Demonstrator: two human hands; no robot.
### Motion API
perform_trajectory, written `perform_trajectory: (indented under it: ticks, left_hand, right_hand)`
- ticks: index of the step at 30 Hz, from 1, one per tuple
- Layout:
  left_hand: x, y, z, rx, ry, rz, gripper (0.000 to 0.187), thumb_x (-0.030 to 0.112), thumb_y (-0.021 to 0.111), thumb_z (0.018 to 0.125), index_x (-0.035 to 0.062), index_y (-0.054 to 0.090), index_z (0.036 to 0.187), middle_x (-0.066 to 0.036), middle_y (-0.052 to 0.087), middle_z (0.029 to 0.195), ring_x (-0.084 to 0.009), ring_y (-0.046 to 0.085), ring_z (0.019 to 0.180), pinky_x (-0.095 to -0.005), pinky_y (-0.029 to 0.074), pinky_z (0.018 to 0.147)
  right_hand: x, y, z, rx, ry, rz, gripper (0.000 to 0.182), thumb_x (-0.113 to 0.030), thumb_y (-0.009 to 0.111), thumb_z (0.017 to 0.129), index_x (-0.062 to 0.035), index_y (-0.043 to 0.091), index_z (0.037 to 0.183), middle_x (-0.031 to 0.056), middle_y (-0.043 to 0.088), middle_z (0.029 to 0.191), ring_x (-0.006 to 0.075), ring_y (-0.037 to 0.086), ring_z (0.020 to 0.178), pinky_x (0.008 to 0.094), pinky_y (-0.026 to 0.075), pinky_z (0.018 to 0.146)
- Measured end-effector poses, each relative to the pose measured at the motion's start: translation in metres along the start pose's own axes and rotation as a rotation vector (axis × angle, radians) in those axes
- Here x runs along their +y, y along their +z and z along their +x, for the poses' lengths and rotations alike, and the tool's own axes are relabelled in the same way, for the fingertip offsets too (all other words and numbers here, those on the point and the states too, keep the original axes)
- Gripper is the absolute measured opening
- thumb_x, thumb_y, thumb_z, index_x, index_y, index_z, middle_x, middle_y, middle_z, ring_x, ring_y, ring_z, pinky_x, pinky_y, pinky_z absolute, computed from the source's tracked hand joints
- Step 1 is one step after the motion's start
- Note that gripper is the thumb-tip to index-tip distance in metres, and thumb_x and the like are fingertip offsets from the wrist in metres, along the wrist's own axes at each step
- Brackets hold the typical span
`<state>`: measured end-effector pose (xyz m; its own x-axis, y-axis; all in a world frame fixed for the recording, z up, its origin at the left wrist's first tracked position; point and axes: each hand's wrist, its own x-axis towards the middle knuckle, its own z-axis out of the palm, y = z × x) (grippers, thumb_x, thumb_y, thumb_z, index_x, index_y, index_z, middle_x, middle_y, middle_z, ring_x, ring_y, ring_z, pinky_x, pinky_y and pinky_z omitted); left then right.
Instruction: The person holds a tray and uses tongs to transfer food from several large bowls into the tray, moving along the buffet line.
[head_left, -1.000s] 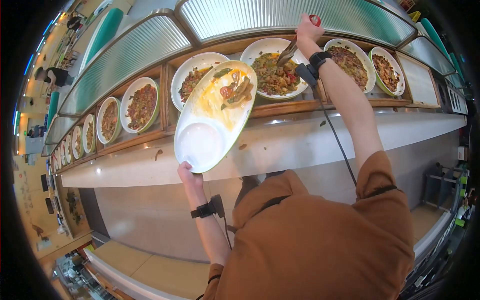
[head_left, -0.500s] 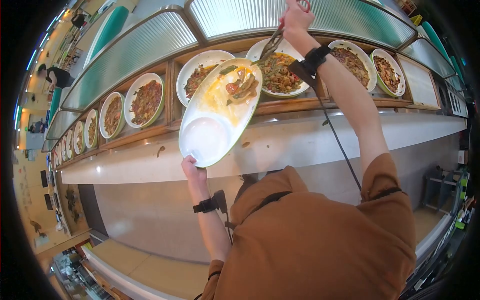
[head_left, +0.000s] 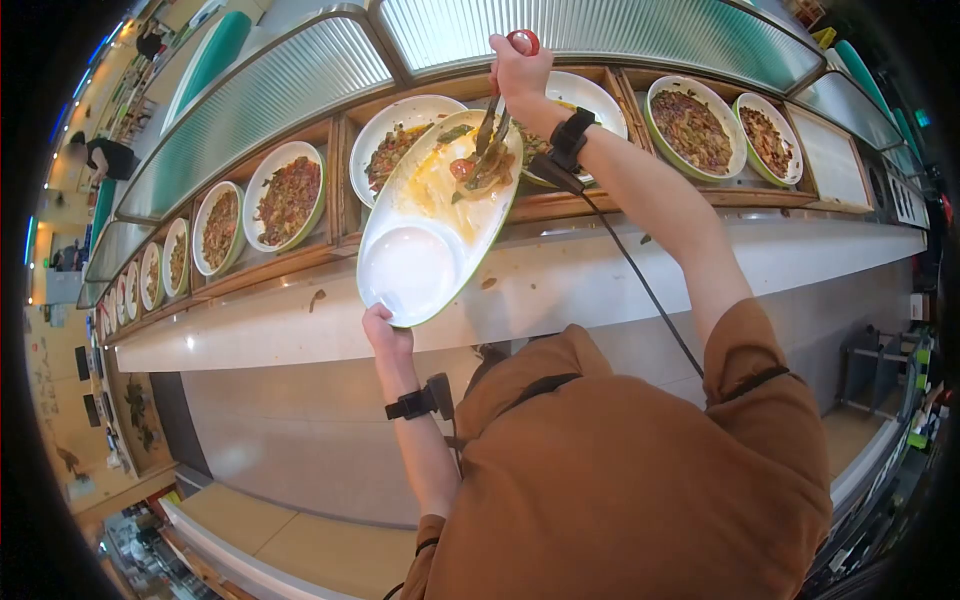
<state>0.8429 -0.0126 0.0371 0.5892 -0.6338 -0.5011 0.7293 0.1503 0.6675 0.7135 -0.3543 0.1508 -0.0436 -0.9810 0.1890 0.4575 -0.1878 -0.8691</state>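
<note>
My left hand [head_left: 388, 332] grips the near end of a white, green-edged oval plate [head_left: 408, 265]. The plate tilts over the counter's front edge. Orange sauce and a small pile of vegetables [head_left: 487, 178] lie in its far part; the round hollow nearer me holds no food. Closed around red-handled metal tongs [head_left: 487, 128] is my right hand [head_left: 522, 82]. The tongs point down, with their tips at the food on the plate. Behind the plate stand two serving dishes, a left dish [head_left: 385, 120] and a right dish [head_left: 592, 95], both partly hidden.
More dishes of cooked food, such as one [head_left: 287, 195] to the left and another [head_left: 697, 128] to the right, sit in a wooden frame [head_left: 335, 190]. A ribbed glass guard [head_left: 620, 45] rises behind them. A cable [head_left: 650, 285] hangs from my right wrist. Farther left is another person [head_left: 112, 158].
My right hand and the tongs have moved left from the right dish to above the plate. The tong tips are now at the plate's food. My left hand holds the plate nearly still.
</note>
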Motion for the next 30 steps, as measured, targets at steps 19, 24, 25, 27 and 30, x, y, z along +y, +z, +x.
perform_trajectory:
  ticks: [19, 24, 25, 27, 30]
  left_hand:
    - [0.004, -0.003, 0.006, -0.018, -0.035, 0.046, 0.067, 0.003, 0.036, 0.056, -0.0091, 0.035, 0.122, -0.017, 0.047, 0.118, -0.0314, 0.044, 0.114, -0.0423, 0.037, 0.1]
    - [0.005, -0.002, 0.005, -0.017, -0.039, 0.065, 0.068, 0.003, 0.036, 0.056, -0.0088, 0.033, 0.123, -0.017, 0.046, 0.119, -0.0315, 0.043, 0.114, -0.0426, 0.038, 0.099]
    - [0.005, -0.001, 0.004, -0.013, -0.036, 0.066, 0.068, 0.003, 0.036, 0.056, -0.0088, 0.033, 0.123, -0.017, 0.045, 0.119, -0.0315, 0.043, 0.114, -0.0426, 0.038, 0.099]
    - [0.006, -0.001, 0.004, -0.013, -0.031, 0.067, 0.068, 0.003, 0.036, 0.056, -0.0089, 0.033, 0.123, -0.017, 0.045, 0.119, -0.0315, 0.043, 0.114, -0.0426, 0.038, 0.099]
    - [0.005, -0.002, 0.005, -0.015, -0.025, 0.064, 0.067, 0.003, 0.037, 0.056, -0.009, 0.033, 0.122, -0.017, 0.046, 0.118, -0.0315, 0.044, 0.113, -0.0424, 0.038, 0.098]
  right_hand:
    - [-0.029, -0.106, 0.071, 0.157, -0.125, -0.296, 0.024, -0.018, 0.064, 0.073, -0.0015, 0.051, 0.06, 0.0049, 0.051, 0.049, 0.0131, 0.051, 0.043, 0.0272, 0.04, 0.043]
    - [-0.018, -0.117, 0.075, 0.176, -0.145, -0.333, 0.025, -0.018, 0.064, 0.075, -0.0039, 0.051, 0.059, 0.005, 0.051, 0.048, 0.013, 0.049, 0.04, 0.0268, 0.04, 0.04]
    - [-0.013, -0.118, 0.078, 0.186, -0.152, -0.345, 0.025, -0.018, 0.064, 0.075, -0.0037, 0.051, 0.059, 0.005, 0.051, 0.048, 0.0131, 0.049, 0.04, 0.0272, 0.04, 0.04]
    - [-0.006, -0.12, 0.081, 0.169, -0.118, -0.363, 0.028, -0.022, 0.063, 0.074, -0.0008, 0.052, 0.059, 0.0057, 0.052, 0.05, 0.0131, 0.052, 0.044, 0.0272, 0.042, 0.045]
    - [0.007, -0.12, 0.084, 0.194, -0.083, -0.399, 0.03, -0.024, 0.062, 0.073, -0.0001, 0.053, 0.058, 0.0057, 0.053, 0.05, 0.014, 0.054, 0.046, 0.0276, 0.042, 0.048]
